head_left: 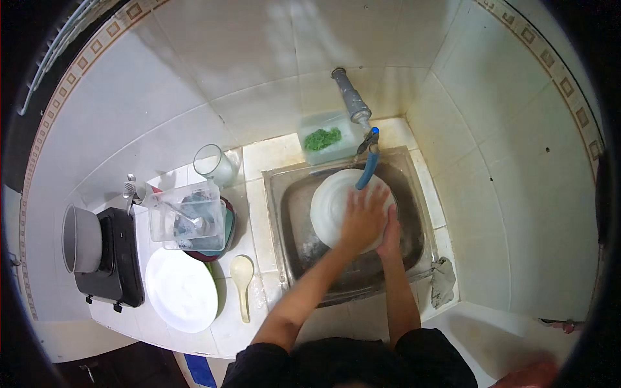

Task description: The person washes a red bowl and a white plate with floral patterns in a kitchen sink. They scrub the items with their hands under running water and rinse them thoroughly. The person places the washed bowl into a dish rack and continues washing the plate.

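Note:
Over the metal sink (296, 203), beneath the blue hose (368, 170) of the tap, is a round white plate or shallow bowl (330, 208). My right hand (390, 233) grips it at its right edge, the thumb along the rim. Spread flat across its face, slightly blurred, lies my left hand (364, 218), fingers pointing up towards the hose end. Whether water flows from the hose is hard to tell.
Behind the sink, a translucent tub (335, 153) holds a green scouring pad (322, 139). To the left are a glass jar (220, 167), stacked plastic containers (187, 213), a rice spoon (241, 271), a white plate (182, 291) and a pot (85, 237) on a black stove (121, 257). A grey cloth (442, 281) lies right.

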